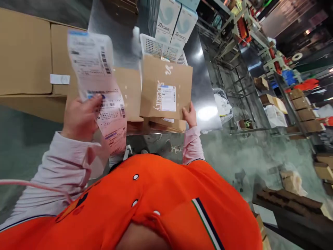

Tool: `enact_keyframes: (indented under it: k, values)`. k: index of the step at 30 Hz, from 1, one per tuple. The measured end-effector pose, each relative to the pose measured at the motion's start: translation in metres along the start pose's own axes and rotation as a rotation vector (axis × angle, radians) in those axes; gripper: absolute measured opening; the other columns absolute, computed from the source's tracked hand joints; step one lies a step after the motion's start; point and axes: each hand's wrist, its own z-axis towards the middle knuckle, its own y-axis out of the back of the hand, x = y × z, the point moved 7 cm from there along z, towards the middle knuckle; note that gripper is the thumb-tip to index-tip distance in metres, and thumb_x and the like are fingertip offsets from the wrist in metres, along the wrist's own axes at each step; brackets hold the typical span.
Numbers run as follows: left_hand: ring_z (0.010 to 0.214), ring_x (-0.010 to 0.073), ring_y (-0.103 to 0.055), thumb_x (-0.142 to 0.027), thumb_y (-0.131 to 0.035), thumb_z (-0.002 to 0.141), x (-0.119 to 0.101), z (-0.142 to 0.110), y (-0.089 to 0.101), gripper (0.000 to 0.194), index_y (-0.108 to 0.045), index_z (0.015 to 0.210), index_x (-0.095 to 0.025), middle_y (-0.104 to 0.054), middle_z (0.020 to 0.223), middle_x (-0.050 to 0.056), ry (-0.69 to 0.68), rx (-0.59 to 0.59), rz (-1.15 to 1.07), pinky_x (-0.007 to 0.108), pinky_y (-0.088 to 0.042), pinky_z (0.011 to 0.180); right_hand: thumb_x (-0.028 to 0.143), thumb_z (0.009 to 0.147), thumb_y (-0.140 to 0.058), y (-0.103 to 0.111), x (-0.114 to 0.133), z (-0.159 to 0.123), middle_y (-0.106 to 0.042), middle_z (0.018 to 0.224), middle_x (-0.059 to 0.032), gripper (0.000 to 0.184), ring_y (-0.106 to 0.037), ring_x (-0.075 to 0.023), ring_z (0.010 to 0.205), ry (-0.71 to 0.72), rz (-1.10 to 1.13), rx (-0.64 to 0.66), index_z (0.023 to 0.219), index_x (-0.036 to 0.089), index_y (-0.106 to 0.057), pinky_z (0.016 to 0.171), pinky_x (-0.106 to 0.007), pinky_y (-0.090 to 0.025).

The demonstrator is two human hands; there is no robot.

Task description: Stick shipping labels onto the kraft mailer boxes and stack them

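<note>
My left hand is closed on a long strip of printed shipping labels, pinched near its middle, with the lower end hanging down and slightly blurred. At the lower right edge of a flat brown cardboard box, my right hand grips with thumb on top; its other fingers are hidden underneath. White lettering and a stuck-on shipping label show on that box's upper face. Below it lie more flat brown cardboard pieces. Another brown box sits just left of it, partly behind the label strip.
A white plastic basket stands behind the box, near light-blue and white product cartons on the metal table. A large open cardboard carton is at the left. Plastic bags lie right of the table.
</note>
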Motion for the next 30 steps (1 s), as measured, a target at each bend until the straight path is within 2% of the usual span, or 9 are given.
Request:
enact_keyframes:
  k: [2,6,9,12,15,19,24,26,30]
  values:
    - [0.091,0.0211,-0.066,-0.074,-0.065,0.066,0.009,-0.013,-0.019,0.071,-0.063,0.104,-0.013,-0.068,0.096,0.008,0.035,0.011,-0.165,0.032,-0.055,0.08,0.039,0.08,-0.078,0.0,0.003,-0.007,-0.041,0.154,-0.0296,0.094,-0.045,-0.0358,0.144,-0.043,-0.094,0.056,0.155,0.004,-0.033,0.115,-0.051,-0.043]
    - [0.073,0.015,-0.06,-0.06,-0.087,0.051,0.036,-0.04,-0.051,0.063,-0.069,0.091,-0.015,-0.071,0.086,0.005,0.122,0.175,-0.325,0.025,-0.053,0.068,0.043,0.068,-0.088,-0.086,0.083,-0.071,-0.055,0.148,-0.0162,0.089,-0.057,-0.0273,0.133,0.279,0.41,0.603,0.144,0.014,-0.052,0.111,-0.041,-0.05]
    - [0.082,0.0189,-0.065,-0.057,-0.09,0.053,0.041,-0.053,-0.049,0.059,-0.075,0.091,-0.014,-0.075,0.09,0.007,0.102,0.281,-0.241,0.026,-0.055,0.076,0.053,0.086,-0.069,-0.126,0.124,-0.117,-0.069,0.13,-0.0105,0.052,-0.067,-0.0229,0.12,0.359,0.771,0.623,0.121,0.015,-0.069,0.111,-0.039,-0.052]
    - [0.085,0.0206,-0.066,-0.053,-0.092,0.051,0.036,-0.055,-0.029,0.062,-0.076,0.096,-0.013,-0.077,0.094,0.009,0.084,0.175,-0.32,0.03,-0.056,0.079,0.053,0.081,-0.075,-0.147,0.136,-0.14,-0.076,0.113,-0.0074,0.047,-0.071,-0.0218,0.109,0.388,0.754,0.705,0.109,0.015,-0.074,0.107,-0.037,-0.054]
    - [0.074,0.0176,-0.062,-0.048,-0.091,0.052,0.037,-0.057,-0.016,0.051,-0.076,0.084,-0.012,-0.075,0.083,0.008,0.122,0.046,-0.317,0.028,-0.053,0.072,0.053,0.073,-0.083,-0.146,0.14,-0.13,-0.077,0.109,-0.0052,0.055,-0.073,-0.0202,0.102,0.381,0.644,0.779,0.114,0.018,-0.074,0.099,-0.034,-0.058]
    - [0.064,0.0135,-0.055,-0.043,-0.081,0.065,0.05,-0.063,-0.017,0.032,-0.067,0.067,-0.014,-0.066,0.068,0.003,0.106,-0.075,-0.257,0.023,-0.045,0.063,0.051,0.083,-0.076,-0.132,0.16,-0.11,-0.079,0.099,-0.0043,0.037,-0.074,-0.0209,0.097,0.528,0.461,0.741,0.101,0.019,-0.08,0.095,-0.033,-0.058]
    - [0.055,0.0101,-0.045,-0.043,-0.076,0.073,0.076,-0.055,-0.012,0.041,-0.049,0.056,-0.017,-0.047,0.054,-0.003,0.108,-0.288,-0.196,0.021,-0.035,0.053,0.044,0.089,-0.072,-0.148,0.179,-0.098,-0.078,0.097,-0.0042,0.026,-0.073,-0.0196,0.095,0.6,0.342,0.648,0.094,0.02,-0.082,0.094,-0.032,-0.058]
    - [0.061,0.0124,-0.055,-0.046,-0.083,0.066,0.092,-0.045,-0.02,0.037,-0.062,0.068,-0.016,-0.06,0.064,-0.001,0.23,-0.155,-0.27,0.021,-0.041,0.055,0.04,0.09,-0.072,-0.167,0.193,-0.079,-0.076,0.107,-0.0053,0.024,-0.071,-0.0184,0.102,0.619,0.31,0.609,0.094,0.019,-0.081,0.099,-0.031,-0.056]
    - [0.079,0.024,-0.07,-0.048,-0.096,0.039,0.122,-0.045,-0.039,0.067,-0.076,0.093,-0.014,-0.076,0.094,0.011,0.462,0.205,-0.44,0.031,-0.056,0.068,0.034,0.092,-0.071,-0.208,0.223,-0.015,-0.061,0.136,-0.0085,0.026,-0.057,-0.0184,0.129,0.617,0.078,0.456,0.105,0.013,-0.079,0.117,-0.034,-0.042]
